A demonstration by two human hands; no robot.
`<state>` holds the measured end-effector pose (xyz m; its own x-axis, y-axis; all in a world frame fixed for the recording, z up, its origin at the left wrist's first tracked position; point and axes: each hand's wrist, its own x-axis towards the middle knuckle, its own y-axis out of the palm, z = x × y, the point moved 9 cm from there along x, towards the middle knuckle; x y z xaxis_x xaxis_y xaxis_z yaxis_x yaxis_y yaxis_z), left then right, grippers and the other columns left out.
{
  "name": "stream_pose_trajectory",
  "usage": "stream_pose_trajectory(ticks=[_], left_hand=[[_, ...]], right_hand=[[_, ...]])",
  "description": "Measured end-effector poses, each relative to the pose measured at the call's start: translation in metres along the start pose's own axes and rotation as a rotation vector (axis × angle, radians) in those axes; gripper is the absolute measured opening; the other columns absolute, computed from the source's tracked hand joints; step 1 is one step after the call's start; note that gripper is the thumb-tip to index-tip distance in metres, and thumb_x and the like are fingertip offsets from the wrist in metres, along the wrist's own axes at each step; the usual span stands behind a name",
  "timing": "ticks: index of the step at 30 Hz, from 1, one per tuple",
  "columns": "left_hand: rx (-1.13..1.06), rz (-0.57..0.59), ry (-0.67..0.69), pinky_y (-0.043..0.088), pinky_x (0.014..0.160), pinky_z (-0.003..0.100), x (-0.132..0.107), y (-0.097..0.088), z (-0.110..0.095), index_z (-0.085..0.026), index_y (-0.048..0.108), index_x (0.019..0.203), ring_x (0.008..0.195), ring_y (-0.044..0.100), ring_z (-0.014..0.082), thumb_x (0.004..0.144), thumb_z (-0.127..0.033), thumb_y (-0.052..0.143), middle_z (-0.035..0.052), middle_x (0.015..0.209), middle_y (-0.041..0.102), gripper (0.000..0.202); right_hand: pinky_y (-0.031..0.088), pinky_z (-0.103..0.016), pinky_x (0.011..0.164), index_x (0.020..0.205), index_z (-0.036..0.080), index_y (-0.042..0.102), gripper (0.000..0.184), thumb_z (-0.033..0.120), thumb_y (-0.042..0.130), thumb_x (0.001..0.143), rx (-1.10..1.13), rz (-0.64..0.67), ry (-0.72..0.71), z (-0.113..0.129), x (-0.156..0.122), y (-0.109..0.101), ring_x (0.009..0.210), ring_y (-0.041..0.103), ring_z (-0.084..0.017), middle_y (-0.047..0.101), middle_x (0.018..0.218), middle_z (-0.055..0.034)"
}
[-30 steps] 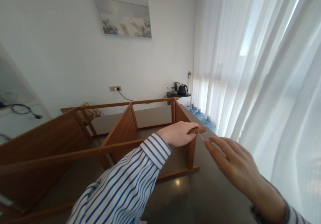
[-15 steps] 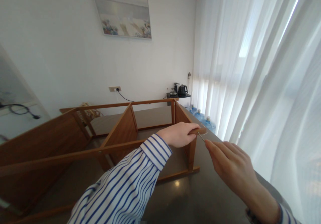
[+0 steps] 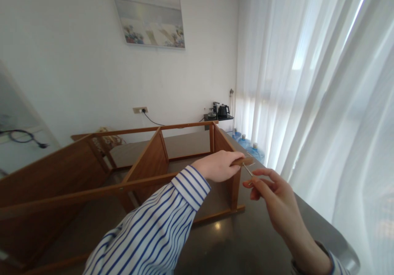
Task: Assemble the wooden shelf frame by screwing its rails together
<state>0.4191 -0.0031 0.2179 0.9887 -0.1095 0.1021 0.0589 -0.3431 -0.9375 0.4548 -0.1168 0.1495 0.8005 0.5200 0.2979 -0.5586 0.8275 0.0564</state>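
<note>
A brown wooden shelf frame [image 3: 143,156] lies on its side on the grey table [image 3: 212,246]. My left hand [image 3: 220,165] is closed around the near right corner of the frame, at the end of its upper rail [image 3: 247,160]. In my right hand [image 3: 277,197], a thin metal hex key [image 3: 248,170] is pinched between thumb and fingers. Its tip meets the rail end just right of my left fingers. My palm hides part of the key, and my left hand covers much of the corner joint.
Behind the table, a black kettle [image 3: 223,110] stands on a small cabinet [image 3: 227,124]. Large blue water bottles [image 3: 255,152] line the floor by the white curtain [image 3: 310,115]. A wall socket [image 3: 140,110] has a black cord plugged in.
My right hand has turned about the hex key, its fingers now opened out to the left and the thumb side showing. My left hand stays on the frame corner.
</note>
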Motion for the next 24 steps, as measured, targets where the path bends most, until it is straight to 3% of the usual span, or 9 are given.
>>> stream_pose_trajectory(ticks=[4, 10, 14, 21, 24], left_hand=[[0.017, -0.006, 0.0, 0.043, 0.073, 0.026, 0.0, -0.001, -0.001, -0.024, 0.055, 0.11, 0.086, 0.061, 0.0188, 0.088, -0.032, 0.042, 0.003, 0.096, 0.065, 0.028], [0.015, -0.002, -0.001, 0.044, 0.078, 0.027, 0.0, 0.0, 0.0, -0.024, 0.054, 0.114, 0.09, 0.061, 0.0192, 0.088, -0.032, 0.042, 0.0036, 0.101, 0.065, 0.029], [0.005, -0.001, -0.002, 0.044, 0.079, 0.027, 0.0, 0.001, 0.002, -0.023, 0.053, 0.114, 0.092, 0.06, 0.0193, 0.088, -0.032, 0.042, 0.004, 0.103, 0.065, 0.03], [-0.017, -0.005, 0.008, 0.044, 0.075, 0.027, -0.001, 0.0, 0.002, -0.024, 0.055, 0.107, 0.085, 0.061, 0.0188, 0.088, -0.032, 0.043, 0.0027, 0.094, 0.065, 0.025], [-0.022, -0.003, 0.007, 0.044, 0.073, 0.027, -0.001, 0.001, 0.002, -0.024, 0.056, 0.105, 0.083, 0.061, 0.0188, 0.087, -0.032, 0.043, 0.003, 0.092, 0.065, 0.023]], right_hand=[[0.053, -0.031, 0.059, 0.099, 0.018, 0.056, 0.029, 0.043, 0.057, 0.084, -0.078, 0.015, -0.08, 0.0, -0.001, -0.002, 0.063, 0.065, -0.017, 0.072, 0.082, -0.0085], [0.055, -0.031, 0.069, 0.106, 0.022, 0.062, 0.023, 0.033, 0.05, 0.09, -0.685, 0.14, -0.541, 0.035, -0.008, 0.005, 0.08, 0.067, -0.019, 0.071, 0.094, -0.007], [0.055, -0.033, 0.075, 0.117, 0.021, 0.058, 0.027, 0.027, 0.05, 0.091, -0.925, 0.275, -0.837, 0.052, -0.014, 0.014, 0.087, 0.066, -0.02, 0.07, 0.097, -0.0076], [0.052, -0.036, 0.077, 0.113, 0.018, 0.06, 0.028, 0.03, 0.057, 0.088, -1.231, 0.295, -1.158, 0.071, -0.02, 0.024, 0.092, 0.064, -0.022, 0.069, 0.105, -0.0096], [0.051, -0.036, 0.076, 0.112, 0.019, 0.062, 0.025, 0.028, 0.057, 0.088, -1.285, 0.303, -1.231, 0.074, -0.025, 0.028, 0.093, 0.064, -0.022, 0.069, 0.102, -0.0096]])
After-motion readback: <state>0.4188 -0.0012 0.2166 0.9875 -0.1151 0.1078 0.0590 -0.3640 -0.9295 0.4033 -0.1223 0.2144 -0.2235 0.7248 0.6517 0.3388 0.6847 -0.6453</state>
